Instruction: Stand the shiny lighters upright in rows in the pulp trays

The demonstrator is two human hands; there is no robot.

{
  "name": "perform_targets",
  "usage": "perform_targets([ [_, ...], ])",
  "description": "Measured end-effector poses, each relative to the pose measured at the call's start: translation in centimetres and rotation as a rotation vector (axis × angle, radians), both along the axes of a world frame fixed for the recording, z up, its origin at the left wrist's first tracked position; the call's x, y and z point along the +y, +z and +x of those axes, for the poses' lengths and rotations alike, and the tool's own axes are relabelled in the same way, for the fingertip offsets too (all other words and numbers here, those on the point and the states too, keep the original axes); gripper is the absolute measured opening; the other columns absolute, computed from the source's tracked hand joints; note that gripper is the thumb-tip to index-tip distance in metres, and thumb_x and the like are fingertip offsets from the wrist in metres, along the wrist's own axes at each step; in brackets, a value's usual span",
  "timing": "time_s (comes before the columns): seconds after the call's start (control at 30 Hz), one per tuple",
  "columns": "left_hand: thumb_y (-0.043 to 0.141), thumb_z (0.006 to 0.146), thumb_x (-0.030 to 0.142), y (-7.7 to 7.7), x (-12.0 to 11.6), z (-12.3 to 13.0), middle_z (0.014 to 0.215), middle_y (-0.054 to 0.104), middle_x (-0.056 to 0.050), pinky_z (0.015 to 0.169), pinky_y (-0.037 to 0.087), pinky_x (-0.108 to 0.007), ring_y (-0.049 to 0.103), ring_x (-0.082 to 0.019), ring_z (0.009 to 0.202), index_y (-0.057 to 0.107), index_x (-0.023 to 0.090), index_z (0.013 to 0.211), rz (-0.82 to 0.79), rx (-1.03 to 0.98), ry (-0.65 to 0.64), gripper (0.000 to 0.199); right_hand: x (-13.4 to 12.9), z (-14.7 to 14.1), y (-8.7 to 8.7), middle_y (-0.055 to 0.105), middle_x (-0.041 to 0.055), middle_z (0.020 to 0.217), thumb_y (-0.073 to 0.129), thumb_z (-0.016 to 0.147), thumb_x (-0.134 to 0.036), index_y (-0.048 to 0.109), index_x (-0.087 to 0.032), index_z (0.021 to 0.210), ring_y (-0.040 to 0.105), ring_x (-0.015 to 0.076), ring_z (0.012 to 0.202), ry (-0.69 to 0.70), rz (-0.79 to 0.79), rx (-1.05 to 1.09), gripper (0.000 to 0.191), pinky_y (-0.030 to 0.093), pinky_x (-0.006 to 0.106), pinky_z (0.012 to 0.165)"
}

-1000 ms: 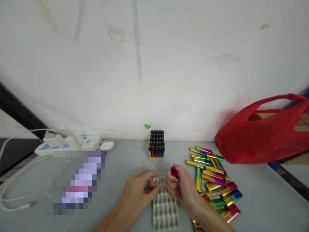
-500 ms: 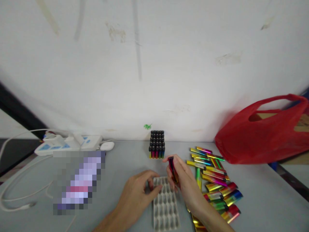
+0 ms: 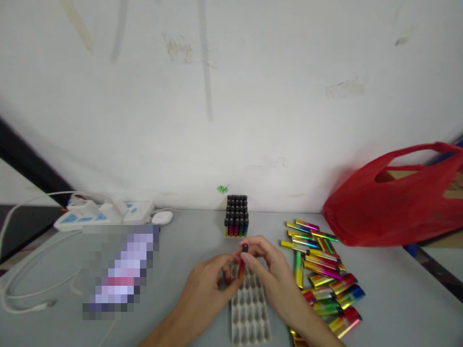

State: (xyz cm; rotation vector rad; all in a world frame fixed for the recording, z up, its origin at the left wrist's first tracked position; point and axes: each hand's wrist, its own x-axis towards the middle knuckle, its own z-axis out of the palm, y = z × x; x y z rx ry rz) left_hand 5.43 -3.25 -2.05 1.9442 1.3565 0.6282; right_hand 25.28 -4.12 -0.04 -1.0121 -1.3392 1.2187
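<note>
Head view shows the right hand (image 3: 278,275) pinching a thin red lighter (image 3: 242,268) between thumb and fingers. The lighter stands almost straight up, black top high, and leans just a bit. Its low end is at the far left corner of the gray tray (image 3: 250,319), but I can't tell if it sits in a cup. The left hand (image 3: 203,285) is curled by that same corner, close to the low end. I can't tell if it grips anything. The right hand is nearer the black top. Past them, a block of lighters (image 3: 236,214) stands on the bench (image 3: 191,243). Shiny loose lighters (image 3: 321,269) lie off to the right.
</note>
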Motion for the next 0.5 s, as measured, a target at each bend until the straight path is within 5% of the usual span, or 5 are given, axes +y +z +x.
perform_targets([
  [0.5, 0.074, 0.098, 0.039, -0.05, -0.06, -0.09, 0.076, 0.073, 0.004, 0.065, 0.043, -0.029, 0.061, -0.018, 0.062, 0.075, 0.023, 0.096, 0.032, -0.012, 0.008, 0.016, -0.52, -0.11, 0.50, 0.087, 0.0052, 0.115, 0.079, 0.108, -0.037, 0.083, -0.027, 0.119, 0.079, 0.0271, 0.114, 0.015, 0.082, -0.192, 0.015, 0.057, 0.036, 0.104],
])
